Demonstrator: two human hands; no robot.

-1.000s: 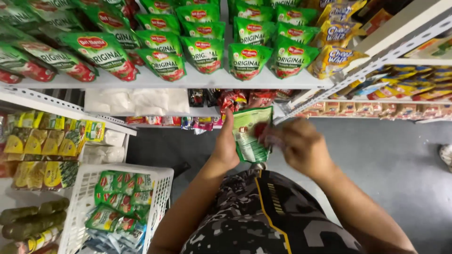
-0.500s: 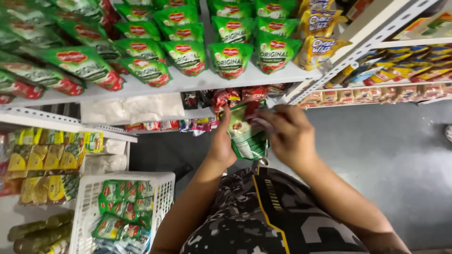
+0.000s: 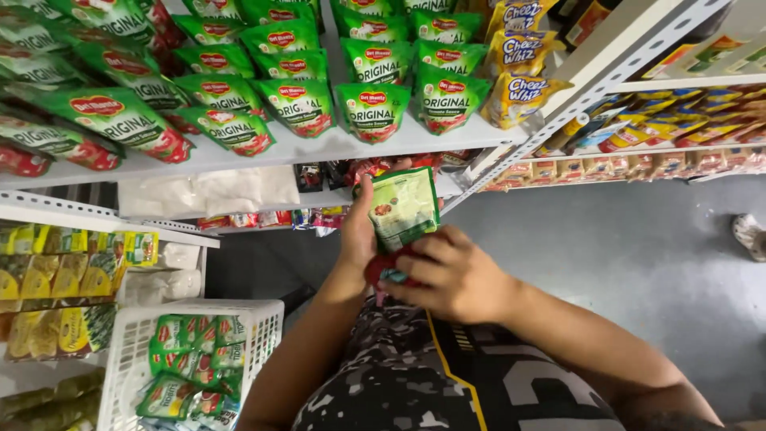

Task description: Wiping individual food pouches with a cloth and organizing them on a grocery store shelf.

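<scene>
Both hands are closed on one green foil stand-up sauce pouch (image 3: 404, 206) with a red base: the left hand (image 3: 358, 233) pinches its left edge with the thumb up along the side, and the right hand (image 3: 447, 275) wraps the bottom, fingers (image 3: 415, 263) curled over the red end. The pouch is held upright in front of the chest, its back panel turned toward the camera, just below the front edge of the white metal shelf (image 3: 319, 150) that carries rows of the same green pouches (image 3: 373, 108).

Compared with a second ago, the pouch has been turned and drawn in closer to the body; the right hand, which was up at the top edge of the pack, now sits underneath it. The pack looks like it is being checked over in the hands rather than set down, since it touches neither the shelf nor the basket.

At the lower left corner of the view a white plastic crate (image 3: 128, 351) holds more green pouches lying loose. Yellow cheese-spread pouches (image 3: 519, 88) stand at the right end of the upper shelf, near its corner post. The grey floor (image 3: 638, 263) stretches to the right.
</scene>
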